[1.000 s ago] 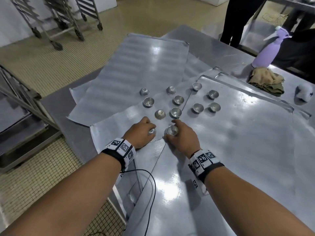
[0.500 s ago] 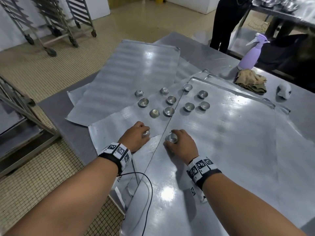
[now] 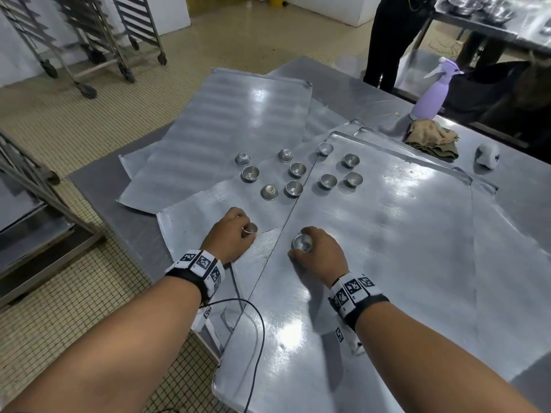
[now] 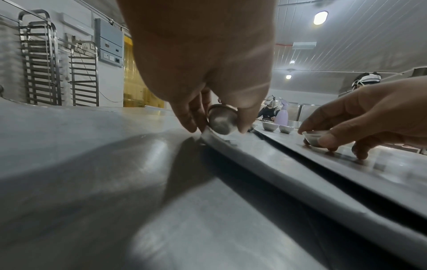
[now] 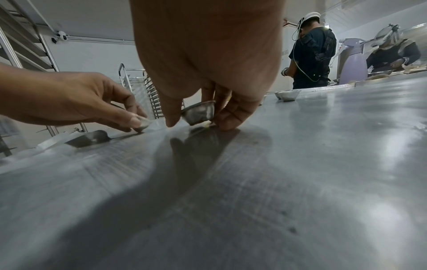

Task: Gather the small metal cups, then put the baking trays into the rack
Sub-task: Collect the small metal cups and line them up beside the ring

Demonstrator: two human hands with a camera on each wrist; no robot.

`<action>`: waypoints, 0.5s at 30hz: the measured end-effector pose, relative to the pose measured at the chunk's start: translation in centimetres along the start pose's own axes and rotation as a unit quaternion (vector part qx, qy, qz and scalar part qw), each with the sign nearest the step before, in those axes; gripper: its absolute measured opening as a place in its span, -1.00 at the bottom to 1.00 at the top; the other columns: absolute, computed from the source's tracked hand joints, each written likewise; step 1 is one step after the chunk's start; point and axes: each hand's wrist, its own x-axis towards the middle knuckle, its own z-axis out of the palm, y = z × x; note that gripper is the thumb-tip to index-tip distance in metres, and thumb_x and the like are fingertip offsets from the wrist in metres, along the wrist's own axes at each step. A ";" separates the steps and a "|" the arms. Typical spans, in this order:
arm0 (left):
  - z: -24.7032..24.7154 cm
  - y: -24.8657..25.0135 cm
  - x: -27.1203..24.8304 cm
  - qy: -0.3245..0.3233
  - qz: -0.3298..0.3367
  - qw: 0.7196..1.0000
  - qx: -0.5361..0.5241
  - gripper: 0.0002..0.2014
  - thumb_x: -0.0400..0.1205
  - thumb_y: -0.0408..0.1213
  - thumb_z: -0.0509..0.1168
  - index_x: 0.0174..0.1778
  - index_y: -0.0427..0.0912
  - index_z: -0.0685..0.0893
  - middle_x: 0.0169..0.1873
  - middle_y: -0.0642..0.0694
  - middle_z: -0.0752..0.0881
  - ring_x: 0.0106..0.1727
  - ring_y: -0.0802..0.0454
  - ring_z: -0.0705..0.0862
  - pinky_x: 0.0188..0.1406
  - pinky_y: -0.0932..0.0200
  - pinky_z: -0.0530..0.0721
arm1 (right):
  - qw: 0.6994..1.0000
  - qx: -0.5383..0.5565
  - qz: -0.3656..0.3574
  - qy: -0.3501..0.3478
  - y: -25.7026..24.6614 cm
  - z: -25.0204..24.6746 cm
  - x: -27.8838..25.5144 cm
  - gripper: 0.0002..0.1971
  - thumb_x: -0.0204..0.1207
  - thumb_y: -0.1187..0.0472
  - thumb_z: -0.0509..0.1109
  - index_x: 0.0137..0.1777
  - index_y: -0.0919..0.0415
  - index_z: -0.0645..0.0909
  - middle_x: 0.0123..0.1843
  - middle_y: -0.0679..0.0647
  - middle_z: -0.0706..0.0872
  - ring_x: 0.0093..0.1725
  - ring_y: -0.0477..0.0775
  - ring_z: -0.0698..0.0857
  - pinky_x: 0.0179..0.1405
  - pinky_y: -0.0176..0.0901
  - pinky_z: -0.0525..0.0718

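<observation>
Several small metal cups (image 3: 294, 187) stand scattered across overlapping flat baking trays (image 3: 402, 228) on a steel table. My left hand (image 3: 231, 236) pinches one small cup (image 3: 250, 228) between thumb and fingers, low over a tray's edge; the left wrist view shows that cup (image 4: 222, 120) tilted in the fingertips. My right hand (image 3: 319, 251) grips another cup (image 3: 302, 242) on the big near tray, and in the right wrist view this cup (image 5: 199, 113) sits tilted between thumb and fingers just above the tray.
A lilac spray bottle (image 3: 432, 93), a brown cloth (image 3: 432, 138) and a small white object (image 3: 487, 155) lie at the table's far right. Wheeled tray racks (image 3: 89, 40) stand on the tiled floor at the far left, another rack (image 3: 26, 186) close on the left. A person (image 3: 396, 34) stands beyond the table.
Both hands have drawn back toward me and apart, each carrying its cup away from the cluster. The view has shifted a little.
</observation>
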 end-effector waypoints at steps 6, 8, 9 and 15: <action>-0.4 0.3 -0.7 -0.010 -0.037 0.999 -0.007 -0.72 0.50 -0.16 0.54 -0.32 -0.18 0.58 -0.12 -0.03 0.65 -0.07 -0.12 0.65 -0.27 0.18 0.47 | 1.000 0.005 0.008 -0.006 0.3 -0.1 -0.6 -0.48 0.41 -0.08 0.52 0.35 0.00 0.56 0.18 -0.01 0.66 0.13 0.06 0.66 -0.01 -0.17 0.54; -0.6 0.8 -1.0 -0.005 -0.042 0.999 -0.019 -0.74 0.45 -0.15 0.57 -0.21 -0.18 0.63 -0.12 -0.04 0.63 -0.08 -0.08 0.63 -0.24 0.17 0.50 | 1.000 0.013 0.015 -0.009 0.4 -0.3 -1.1 -0.49 0.38 -0.09 0.52 0.33 -0.02 0.56 0.14 -0.02 0.69 0.06 0.04 0.66 -0.02 -0.16 0.58; -0.6 1.1 -1.3 -0.006 -0.037 0.999 -0.026 -0.71 0.43 -0.14 0.59 -0.08 -0.13 0.66 -0.04 -0.03 0.64 -0.03 -0.05 0.63 -0.14 0.16 0.55 | 1.000 0.018 0.018 -0.011 0.6 -0.5 -1.4 -0.47 0.36 -0.10 0.51 0.33 -0.02 0.56 0.13 -0.03 0.70 0.05 0.03 0.66 -0.01 -0.15 0.60; 0.1 5.4 -2.6 -0.023 0.003 0.998 -0.056 -0.45 0.36 -0.07 0.67 0.24 -0.08 0.70 0.15 0.02 0.59 0.12 0.00 0.66 0.22 0.09 0.63 | 0.999 0.024 0.032 -0.034 2.6 -3.9 -3.8 -0.39 0.38 -0.07 0.55 0.43 0.06 0.59 0.24 0.02 0.76 0.22 0.09 0.71 0.17 -0.13 0.63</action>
